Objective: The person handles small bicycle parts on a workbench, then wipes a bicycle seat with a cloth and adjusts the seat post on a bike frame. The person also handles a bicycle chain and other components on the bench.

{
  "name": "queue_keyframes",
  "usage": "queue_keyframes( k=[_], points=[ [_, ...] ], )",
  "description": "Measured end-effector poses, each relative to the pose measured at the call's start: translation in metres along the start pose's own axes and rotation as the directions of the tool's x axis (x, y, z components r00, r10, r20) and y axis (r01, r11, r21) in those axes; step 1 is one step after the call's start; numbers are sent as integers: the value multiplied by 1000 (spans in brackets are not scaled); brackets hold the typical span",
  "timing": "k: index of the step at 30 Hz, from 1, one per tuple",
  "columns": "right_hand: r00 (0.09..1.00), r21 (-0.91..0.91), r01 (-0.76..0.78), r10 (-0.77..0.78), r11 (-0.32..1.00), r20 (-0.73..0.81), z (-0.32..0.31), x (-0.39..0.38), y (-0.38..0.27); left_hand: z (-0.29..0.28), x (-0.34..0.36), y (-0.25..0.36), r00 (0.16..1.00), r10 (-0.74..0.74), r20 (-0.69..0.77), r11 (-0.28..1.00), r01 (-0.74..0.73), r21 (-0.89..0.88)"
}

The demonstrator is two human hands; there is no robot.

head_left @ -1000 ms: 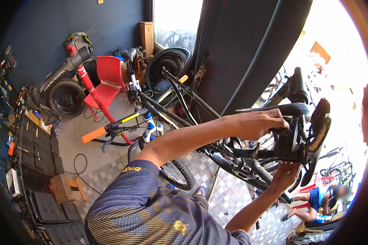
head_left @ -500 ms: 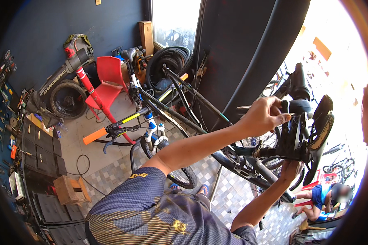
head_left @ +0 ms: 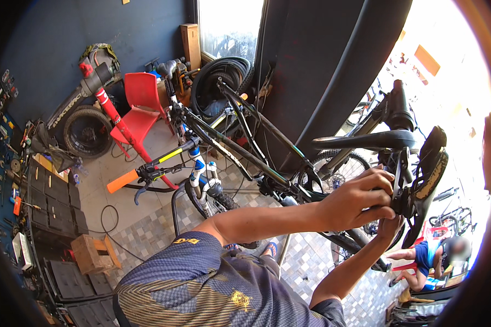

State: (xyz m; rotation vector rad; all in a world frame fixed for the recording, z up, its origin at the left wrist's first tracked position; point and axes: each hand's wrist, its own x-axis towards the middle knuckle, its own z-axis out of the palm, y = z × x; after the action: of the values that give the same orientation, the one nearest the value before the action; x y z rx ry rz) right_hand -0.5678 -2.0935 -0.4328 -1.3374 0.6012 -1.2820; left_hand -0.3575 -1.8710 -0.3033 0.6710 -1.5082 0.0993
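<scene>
My left hand [head_left: 360,199] is closed, its fingers curled against a dark assembly [head_left: 401,180] at the right. Exactly what they grip is hidden. Just below, my right hand [head_left: 390,224] is closed at the lower end of that assembly, and its hold is mostly covered. A long black saddle-shaped piece [head_left: 360,140] extends leftward above my left hand. Beside the assembly stands another black piece with a worn edge [head_left: 435,163]. A thick black cylinder [head_left: 399,109] rises above them. The dark bicycle frame [head_left: 240,155] runs diagonally under my left arm.
A handlebar with an orange grip [head_left: 123,181] juts out at left, near a red chair [head_left: 142,90] and a red post [head_left: 123,131]. Tyres [head_left: 218,82] lean at the back. Drawers [head_left: 54,201] and a wooden stool [head_left: 93,253] line the left. Another person [head_left: 428,256] sits at lower right.
My left hand has moved down from the small black part near the saddle-shaped piece to just above my right hand. That long piece now shows more fully. My right hand stays about where it was.
</scene>
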Motion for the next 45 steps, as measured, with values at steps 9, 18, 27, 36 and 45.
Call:
queue_keyframes(
  k=[9,18,27,36,45],
  points=[
    [999,164,10,-17,986,37,0,7,0,-13,-50,-60,775,-632,-11,561,447,-696],
    [992,-27,48,-44,998,118,-7,8,5,19,48,-80,778,-592,-211,731,408,-546],
    [998,238,43,-55,970,44,2,4,14,22,62,-17,914,-357,-190,934,351,-66],
    [977,87,203,-207,975,44,53,-15,-3,7,-31,-22,989,-13,-149,972,48,231],
    [684,-850,527,-593,2,424,50,-15,-5,11,32,-103,808,-333,-486,943,299,-149]
  ],
)
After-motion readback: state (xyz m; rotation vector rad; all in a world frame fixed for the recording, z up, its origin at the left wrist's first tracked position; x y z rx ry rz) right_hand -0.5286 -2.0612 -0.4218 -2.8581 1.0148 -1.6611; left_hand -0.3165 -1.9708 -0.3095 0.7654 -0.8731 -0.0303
